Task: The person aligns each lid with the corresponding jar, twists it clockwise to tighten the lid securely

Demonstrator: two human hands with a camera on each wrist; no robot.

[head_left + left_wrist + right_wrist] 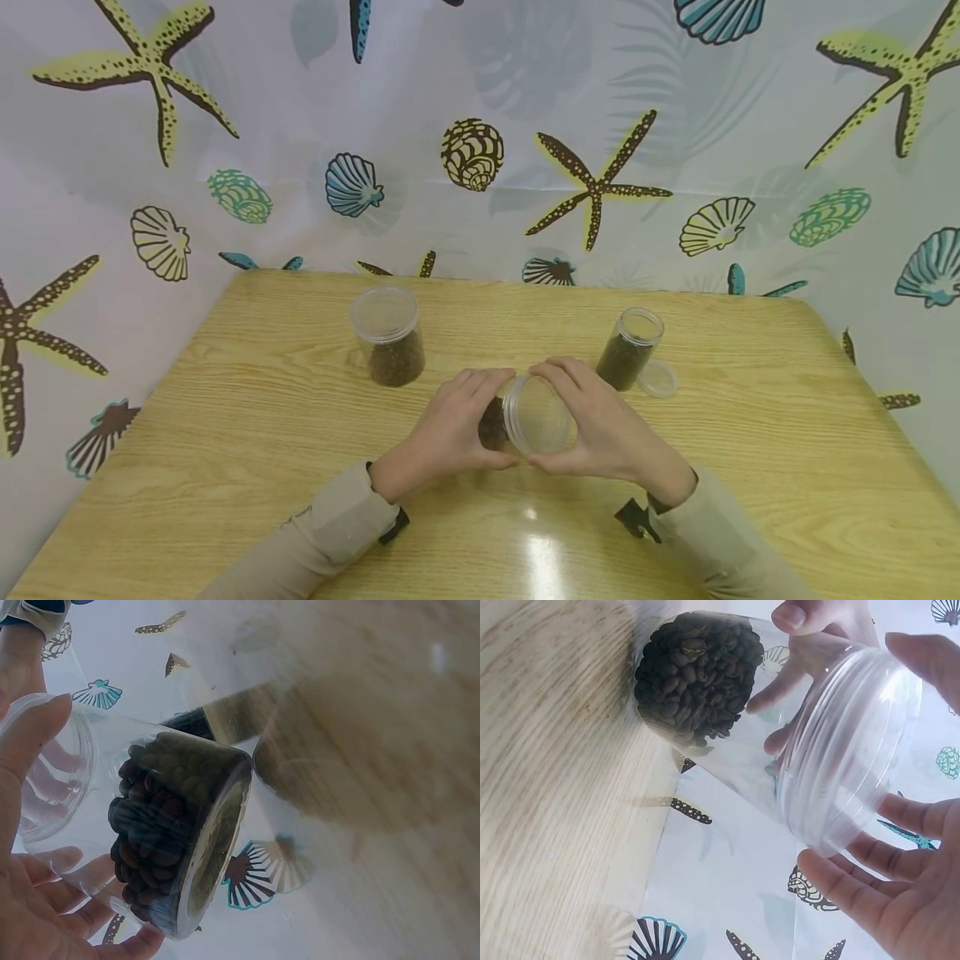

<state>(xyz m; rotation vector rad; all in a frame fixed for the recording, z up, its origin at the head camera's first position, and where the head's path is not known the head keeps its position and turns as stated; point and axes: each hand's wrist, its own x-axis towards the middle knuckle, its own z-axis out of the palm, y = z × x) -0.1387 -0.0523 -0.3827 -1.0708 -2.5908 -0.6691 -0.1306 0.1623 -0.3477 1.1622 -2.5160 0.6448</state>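
A clear plastic jar point(161, 825) partly filled with dark coffee beans point(694, 675) is tilted close over the table, its top toward the right. My left hand point(453, 425) grips the jar's body, thumb on the near side and fingers on the far side. Around the rim of its clear screw lid point(545, 417), my right hand point(603, 429) holds on with spread thumb and fingers. In the right wrist view the lid sits over the jar's mouth, and its ridged edge shows between the fingertips. Beans lie in the bottom part of the jar.
Back left on the wooden table point(262, 450) stands a lidded jar point(395, 354) of brown contents. Beyond my right hand is a narrower uncovered jar point(626, 358) with dark contents, its small clear lid point(658, 379) lying beside it. A shell-patterned cloth point(420, 100) hangs behind the table.
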